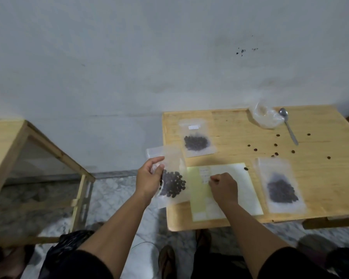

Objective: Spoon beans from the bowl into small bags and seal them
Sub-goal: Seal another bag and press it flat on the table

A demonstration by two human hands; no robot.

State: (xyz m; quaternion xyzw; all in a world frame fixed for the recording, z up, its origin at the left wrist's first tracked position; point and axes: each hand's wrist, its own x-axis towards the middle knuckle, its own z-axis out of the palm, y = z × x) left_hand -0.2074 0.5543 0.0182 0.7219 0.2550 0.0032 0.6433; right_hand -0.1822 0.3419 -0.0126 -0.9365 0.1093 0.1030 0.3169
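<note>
Clear plastic bag of beans (172, 179) hangs over the desk's (320, 178) near left edge, pinched in the left grip (149, 178); the right grip (224, 187), clenched, presses on a paper sheet (246, 190)

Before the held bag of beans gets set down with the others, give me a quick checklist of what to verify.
1. Left hand grips the held bag: ok.
2. Held bag's seal closed: cannot tell, blurred.
3. Right hand rests closed on the paper sheet, away from the bags: ok.
4. Free table space beside the two filled bags: ok.
5. Loose beans scattered on the table: not ok.
6. Spoon lying beside the clear bowl: ok.
</note>
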